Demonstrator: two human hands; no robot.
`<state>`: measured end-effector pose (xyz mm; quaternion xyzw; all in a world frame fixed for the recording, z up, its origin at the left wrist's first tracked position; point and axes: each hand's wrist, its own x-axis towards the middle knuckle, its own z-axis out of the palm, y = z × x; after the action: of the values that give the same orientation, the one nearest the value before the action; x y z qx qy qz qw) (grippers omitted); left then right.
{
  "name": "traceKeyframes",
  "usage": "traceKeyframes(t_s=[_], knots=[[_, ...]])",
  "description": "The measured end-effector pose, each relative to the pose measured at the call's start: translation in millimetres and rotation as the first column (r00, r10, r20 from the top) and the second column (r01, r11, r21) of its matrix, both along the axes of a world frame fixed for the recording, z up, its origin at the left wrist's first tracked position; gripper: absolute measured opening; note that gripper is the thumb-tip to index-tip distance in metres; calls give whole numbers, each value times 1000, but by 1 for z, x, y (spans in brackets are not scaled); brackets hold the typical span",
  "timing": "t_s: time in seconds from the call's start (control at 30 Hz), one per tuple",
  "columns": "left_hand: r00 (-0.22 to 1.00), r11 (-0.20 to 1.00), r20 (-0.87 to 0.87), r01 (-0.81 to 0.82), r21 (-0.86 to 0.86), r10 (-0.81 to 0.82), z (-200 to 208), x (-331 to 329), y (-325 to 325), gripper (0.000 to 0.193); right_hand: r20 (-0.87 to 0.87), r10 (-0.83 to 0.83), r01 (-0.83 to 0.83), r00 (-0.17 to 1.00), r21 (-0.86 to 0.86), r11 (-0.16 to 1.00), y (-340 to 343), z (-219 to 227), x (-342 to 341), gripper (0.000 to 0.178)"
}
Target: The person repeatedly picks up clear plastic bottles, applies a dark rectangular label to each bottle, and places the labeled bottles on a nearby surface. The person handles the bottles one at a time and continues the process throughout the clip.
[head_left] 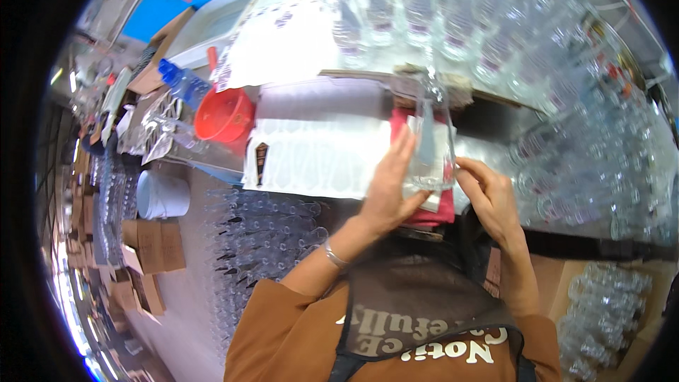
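Note:
A clear glass bottle [427, 138] with a long neck lies on its side, its base toward me and its neck pointing away. My left hand [387, 187] is closed round its left side, with the thumb at the base. At the right edge of the base, my right hand [489, 194] has bent fingers, the tips pinched against the glass. Under the bottle are a red cloth [444, 213] and a pale pad. Left of them lies a white sheet of labels [311, 152] with rows of bottle-shaped outlines and one dark label at its left end.
Several clear bottles [417, 3] stand along the far side, and many more [566, 170] crowd the right. A red bucket [225, 114] and a blue-capped plastic bottle [185, 85] are at the left. Bottles [265, 226] fill the floor below the bench, near a white bucket [163, 194].

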<state>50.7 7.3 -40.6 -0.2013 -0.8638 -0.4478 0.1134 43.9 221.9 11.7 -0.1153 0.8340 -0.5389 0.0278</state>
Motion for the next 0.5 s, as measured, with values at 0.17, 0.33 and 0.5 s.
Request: traceKeyframes(t_s=[0.17,0.33,0.5], knots=[[998,998,-53,-26,-65,23,3,-3,-24,100,-53,3,9,999,226,974,0,-2,1,31],[883,892,-263,-432,-135,388,41,-92,-133,82,4,-135,131,991,215,968,21,-10,0,29],[449,323,-243,-847,-421,860,46,-178,-294,90,-9,-226,225,974,156,962,31,-19,-1,26]])
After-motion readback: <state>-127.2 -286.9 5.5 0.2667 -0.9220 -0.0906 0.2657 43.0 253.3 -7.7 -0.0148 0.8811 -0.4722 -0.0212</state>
